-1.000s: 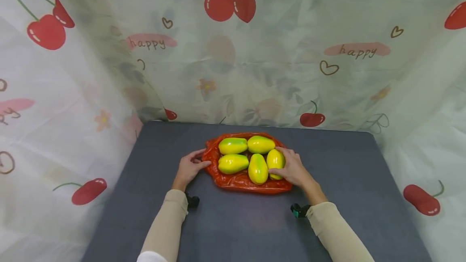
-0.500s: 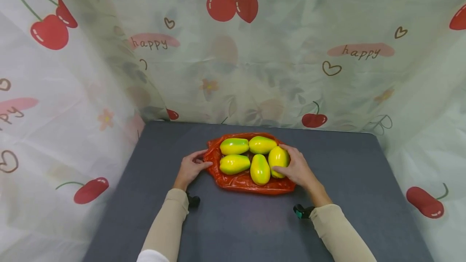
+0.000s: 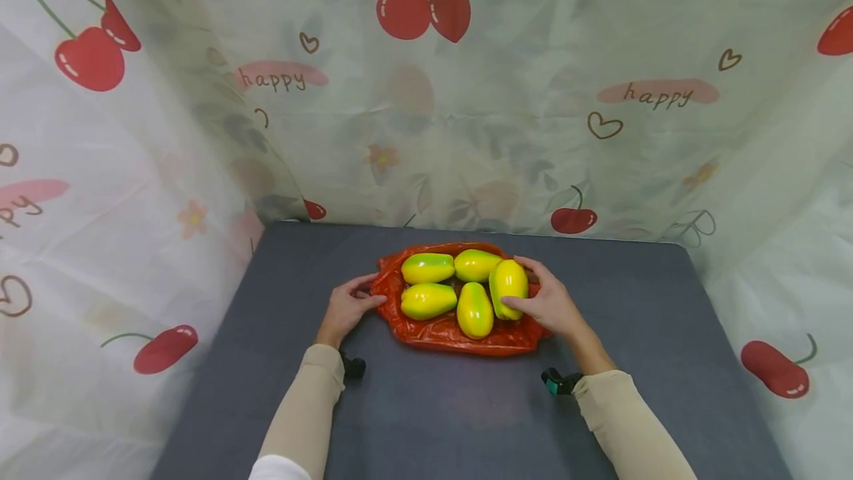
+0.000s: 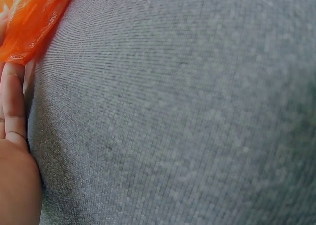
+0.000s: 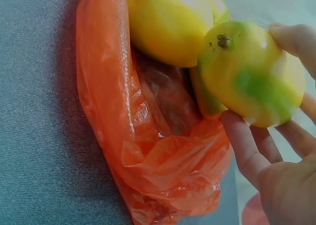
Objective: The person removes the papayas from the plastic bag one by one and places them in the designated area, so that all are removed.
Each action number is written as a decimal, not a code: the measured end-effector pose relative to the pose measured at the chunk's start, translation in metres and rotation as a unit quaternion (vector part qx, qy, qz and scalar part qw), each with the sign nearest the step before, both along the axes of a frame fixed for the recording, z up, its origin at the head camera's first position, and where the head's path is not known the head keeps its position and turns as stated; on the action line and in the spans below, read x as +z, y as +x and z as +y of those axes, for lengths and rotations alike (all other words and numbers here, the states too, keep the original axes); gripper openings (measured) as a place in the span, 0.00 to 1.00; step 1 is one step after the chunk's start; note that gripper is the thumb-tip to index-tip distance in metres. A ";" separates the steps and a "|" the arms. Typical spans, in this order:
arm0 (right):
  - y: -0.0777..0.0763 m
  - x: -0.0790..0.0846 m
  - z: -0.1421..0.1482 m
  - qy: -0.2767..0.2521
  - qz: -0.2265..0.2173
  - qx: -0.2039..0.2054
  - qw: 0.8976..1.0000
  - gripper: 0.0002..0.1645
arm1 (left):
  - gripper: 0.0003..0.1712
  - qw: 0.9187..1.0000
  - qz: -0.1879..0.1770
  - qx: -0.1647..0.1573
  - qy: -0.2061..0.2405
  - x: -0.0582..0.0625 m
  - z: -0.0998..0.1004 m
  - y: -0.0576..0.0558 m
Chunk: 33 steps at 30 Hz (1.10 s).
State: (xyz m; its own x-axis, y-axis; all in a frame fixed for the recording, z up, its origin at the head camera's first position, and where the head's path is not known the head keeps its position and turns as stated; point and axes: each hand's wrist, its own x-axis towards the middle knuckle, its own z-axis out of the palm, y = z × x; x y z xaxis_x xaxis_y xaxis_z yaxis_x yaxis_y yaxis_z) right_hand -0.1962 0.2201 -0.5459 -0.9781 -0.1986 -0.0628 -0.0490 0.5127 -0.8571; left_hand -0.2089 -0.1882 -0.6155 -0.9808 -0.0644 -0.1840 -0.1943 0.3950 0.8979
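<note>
A red plastic bag (image 3: 436,332) lies spread on the table with several yellow-green papayas on it. My left hand (image 3: 344,311) pinches the bag's left edge; in the left wrist view, fingers (image 4: 12,99) meet the orange-looking plastic (image 4: 37,22). My right hand (image 3: 554,306) grips the rightmost papaya (image 3: 509,287) between thumb and fingers. That papaya is raised a little and tilted over the bag's right side. Its brown stem end faces the right wrist camera, with another papaya (image 5: 170,27) beside it. Still lying in the bag are papayas at back left (image 3: 426,268) and front middle (image 3: 475,311).
The dark grey table (image 3: 440,421) extends in front of the bag and to both sides. A pale curtain (image 3: 506,95) printed with cherries hangs behind the table and along its left and right. Dark wrist devices (image 3: 354,369) sit under both wrists.
My right hand has lifted the rightmost papaya slightly up off the bag and shifted a little to the right. The left hand keeps its place at the bag's left edge.
</note>
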 end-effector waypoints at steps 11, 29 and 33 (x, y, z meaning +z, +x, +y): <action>-0.010 0.019 0.013 -0.010 -0.042 0.003 0.999 0.53 | 0.31 1.000 -0.012 0.008 0.011 0.002 -0.001 -0.004; -0.027 0.027 0.071 0.065 -0.035 -0.061 0.995 0.58 | 0.29 0.999 -0.027 0.021 0.017 0.000 -0.002 -0.002; -0.030 0.022 0.086 0.089 -0.033 -0.076 0.993 0.59 | 0.29 0.999 -0.031 0.021 0.014 0.000 -0.001 -0.002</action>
State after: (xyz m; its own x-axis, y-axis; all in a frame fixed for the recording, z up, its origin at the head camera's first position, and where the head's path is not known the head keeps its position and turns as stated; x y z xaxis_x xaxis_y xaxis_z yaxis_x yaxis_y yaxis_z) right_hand -0.2264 0.3066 -0.5240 -0.9884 -0.0287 -0.1495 0.0945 0.6542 -0.7504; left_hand -0.2106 -0.1893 -0.6158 -0.9638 -0.0992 -0.2475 -0.2666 0.3601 0.8940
